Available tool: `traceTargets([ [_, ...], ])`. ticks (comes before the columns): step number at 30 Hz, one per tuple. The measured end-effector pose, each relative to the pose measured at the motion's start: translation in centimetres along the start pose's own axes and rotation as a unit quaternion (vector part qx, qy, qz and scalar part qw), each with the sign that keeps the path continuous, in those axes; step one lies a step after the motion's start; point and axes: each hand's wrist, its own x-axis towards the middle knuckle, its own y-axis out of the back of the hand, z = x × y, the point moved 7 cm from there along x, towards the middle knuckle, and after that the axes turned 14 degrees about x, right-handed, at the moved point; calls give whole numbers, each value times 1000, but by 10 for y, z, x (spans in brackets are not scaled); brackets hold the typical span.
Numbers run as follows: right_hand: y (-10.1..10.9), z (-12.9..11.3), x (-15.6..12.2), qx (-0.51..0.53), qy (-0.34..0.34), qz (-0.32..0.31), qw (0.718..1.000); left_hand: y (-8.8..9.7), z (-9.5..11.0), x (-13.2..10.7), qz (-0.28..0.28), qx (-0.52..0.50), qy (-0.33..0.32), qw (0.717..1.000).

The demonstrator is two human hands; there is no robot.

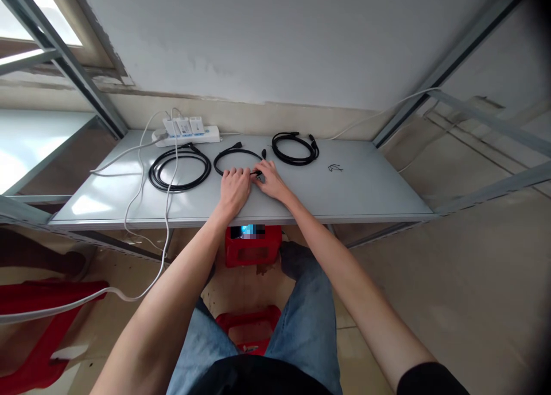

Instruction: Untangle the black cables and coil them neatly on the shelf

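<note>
Bare forearms [172, 286] reach to the grip: the right hand [272, 181] pinches a small black plug [257, 174], and the left hand [235, 191] lies flat, fingers together, on its thin coiled black cable [235, 152]. A hard tug could drag that coil into the neighbouring black coils [295, 149]. A white power strip [187, 135] sits on the pale grey tabletop [365, 182] against a whitewashed wall [258, 39].

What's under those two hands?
The middle black cable coil passes under the left hand and right hand. A black plug shows between them, but the cable stretch beneath the palms is covered.
</note>
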Motion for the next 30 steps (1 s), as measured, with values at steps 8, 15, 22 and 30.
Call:
traceTargets([
  [8, 4, -8, -4, -23, 26, 22, 999, -1, -2, 1, -7, -10, 12, 1000],
  [15, 5, -11, -8, -40, 24, 41, 998, -8, -4, 3, 2, -38, 12, 999],
  [22, 9, -11, -9, -32, 20, 75, 996, -6, -4, 6, -17, -51, -10, 999],
  [30, 14, 1, -5, 84, -12, 73, 994, -10, -5, 5, -42, -63, -22, 997],
])
